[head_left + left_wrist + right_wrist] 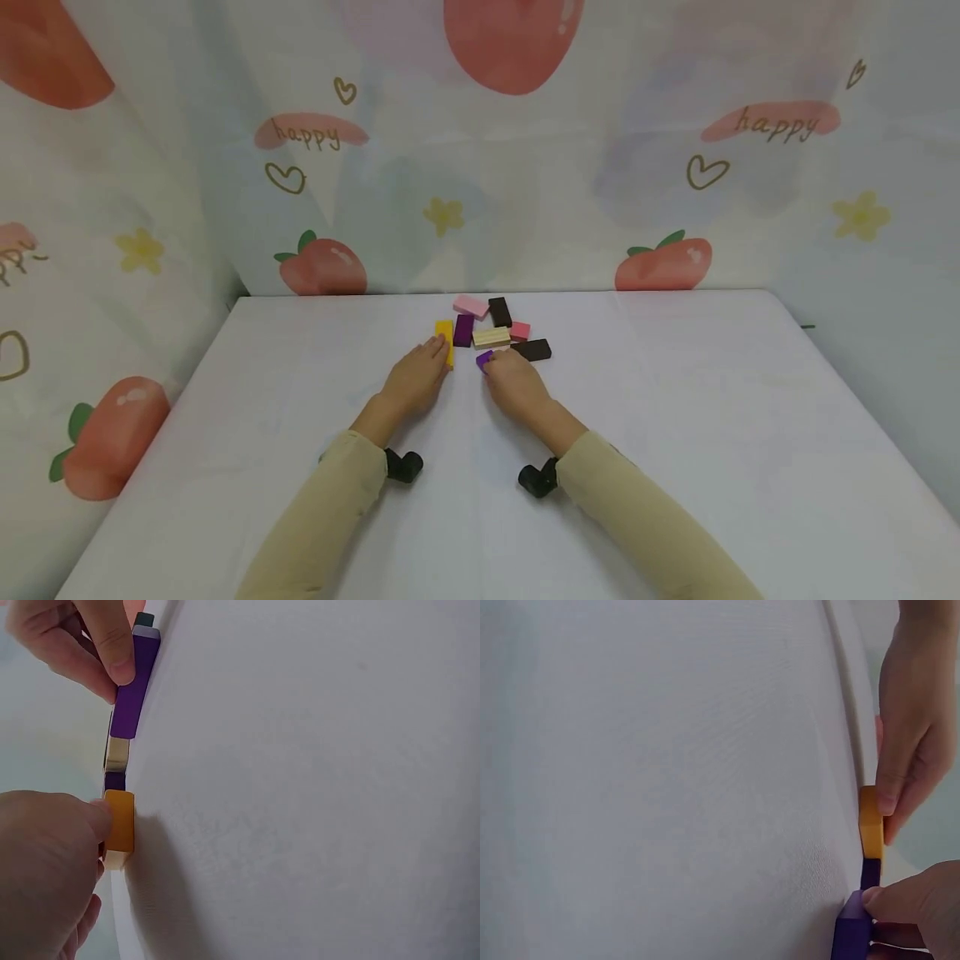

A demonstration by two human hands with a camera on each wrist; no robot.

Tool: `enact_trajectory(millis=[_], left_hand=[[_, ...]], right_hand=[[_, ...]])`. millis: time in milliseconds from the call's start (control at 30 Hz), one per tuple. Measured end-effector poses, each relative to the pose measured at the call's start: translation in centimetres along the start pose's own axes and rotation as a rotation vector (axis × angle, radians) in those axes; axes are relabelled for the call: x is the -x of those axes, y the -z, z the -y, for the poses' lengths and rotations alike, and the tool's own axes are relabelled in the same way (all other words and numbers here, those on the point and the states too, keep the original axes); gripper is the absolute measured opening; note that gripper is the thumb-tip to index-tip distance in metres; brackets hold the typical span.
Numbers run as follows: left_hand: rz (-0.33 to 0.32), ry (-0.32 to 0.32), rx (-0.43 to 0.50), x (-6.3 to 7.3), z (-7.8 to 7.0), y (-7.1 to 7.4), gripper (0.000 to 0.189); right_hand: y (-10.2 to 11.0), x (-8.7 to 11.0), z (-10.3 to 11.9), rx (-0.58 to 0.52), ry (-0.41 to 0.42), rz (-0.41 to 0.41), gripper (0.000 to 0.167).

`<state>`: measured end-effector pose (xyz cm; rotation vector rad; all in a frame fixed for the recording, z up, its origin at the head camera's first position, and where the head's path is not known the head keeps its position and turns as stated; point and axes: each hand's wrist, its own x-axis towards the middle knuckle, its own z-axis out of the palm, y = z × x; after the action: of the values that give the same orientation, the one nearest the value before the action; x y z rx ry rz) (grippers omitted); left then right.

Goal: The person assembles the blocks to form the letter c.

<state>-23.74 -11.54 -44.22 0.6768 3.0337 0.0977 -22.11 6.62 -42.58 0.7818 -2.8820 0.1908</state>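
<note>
My left hand grips a yellow block between thumb and fingers, at the left side of a group of small coloured blocks. To its right, my right hand pinches a purple block. In the left wrist view the thumb lies along the side of that purple block, while the left thumb meets the edge of the yellow block. A dark purple block lies just beyond and between the hands, beside a cream block. One black block is partly covered by the right hand.
Farther back lie a pink block, another black block and a small coral-pink block. The white table ends at a back edge just behind them, against a printed curtain.
</note>
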Motion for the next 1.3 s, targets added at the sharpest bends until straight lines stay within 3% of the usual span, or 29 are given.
enact_trajectory(millis=[167, 367, 600, 800, 1033, 1300], left_hand=[[0.017, 0.013, -0.028, 0.1, -0.2, -0.2, 0.049], [-0.020, -0.054, -0.091, 1.2, -0.5, -0.1, 0.046], [-0.017, -0.091, -0.150, 2.6, -1.2, 0.3, 0.047], [-0.015, -0.129, -0.141, 3.5, -1.9, 0.6, 0.047], [-0.081, -0.183, -0.129, 4.8, -2.4, 0.5, 0.044], [-0.063, -0.201, -0.135, 6.2, -3.1, 0.6, 0.046]], right_hand=[[0.5, 0.3, 0.3, -0.024, -0.027, 0.034, 0.012], [0.9, 1.1, 0.6, -0.090, -0.017, 0.039, 0.009], [1.3, 2.1, 0.6, -0.147, -0.009, 0.015, 0.007], [1.3, 3.0, 0.4, -0.178, -0.004, 0.004, 0.005], [1.6, 3.8, 0.5, -0.196, -0.003, -0.002, 0.004], [2.0, 5.1, 0.5, -0.244, -0.023, 0.025, 0.008]])
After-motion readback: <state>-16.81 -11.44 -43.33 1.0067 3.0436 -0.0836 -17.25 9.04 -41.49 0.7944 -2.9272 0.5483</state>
